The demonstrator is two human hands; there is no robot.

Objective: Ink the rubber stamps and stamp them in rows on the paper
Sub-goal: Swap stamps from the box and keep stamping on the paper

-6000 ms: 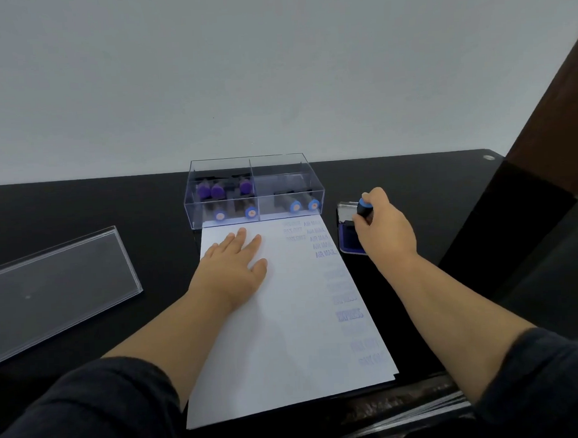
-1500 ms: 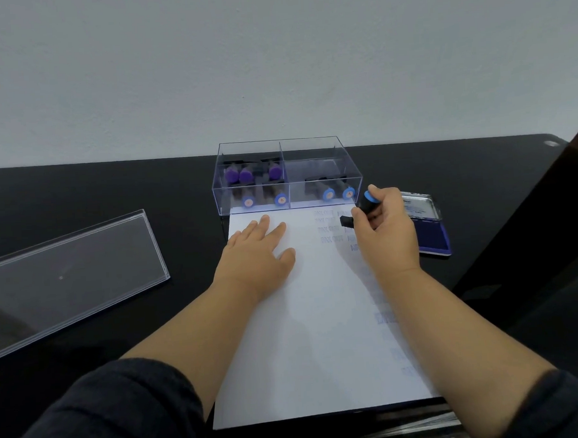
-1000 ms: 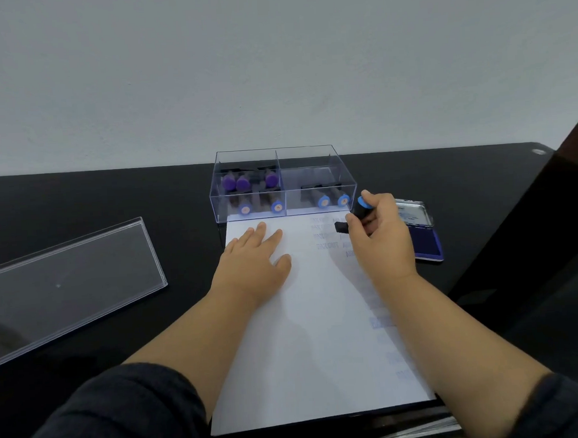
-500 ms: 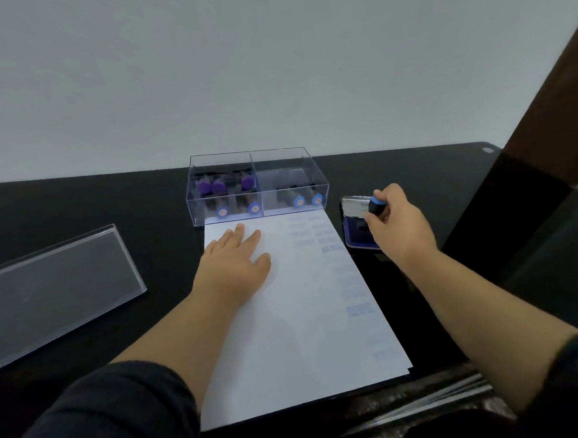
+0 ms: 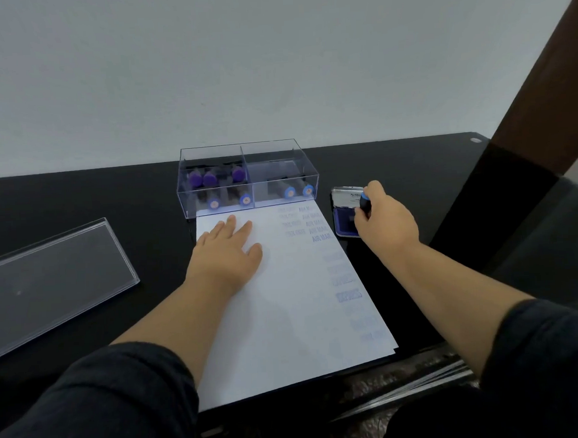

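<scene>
Head view, looking down at a black desk (image 5: 79,196). Rubber stamp (image 5: 364,202) with a black body and blue cap, pinched in the curled fingers of the right hand (image 5: 386,225), its face down on the blue ink pad (image 5: 345,223) just right of the paper; actual contact hidden by the hand. Ink pad lid (image 5: 346,194) propped open behind, silver, lettering too small to read. White paper (image 5: 286,312) at centre, pinned by the left hand (image 5: 227,252), fingers straight and flat on the upper left part. Blue impressions in two short columns near the top right corner, some reading AIR MAIL, with fainter marks trailing down the right edge.

Likely risks: too little ink giving another faint mark; a tilted press smudging; paper sliding if the flat palm lifts; the next impression landing crooked beside its row.

Clear plastic box (image 5: 248,177) touching the paper's far edge, two compartments, purple-capped and blue-capped stamps lying inside. Clear box lid (image 5: 49,275) well apart on the left. Nothing between ink pad and paper.
</scene>
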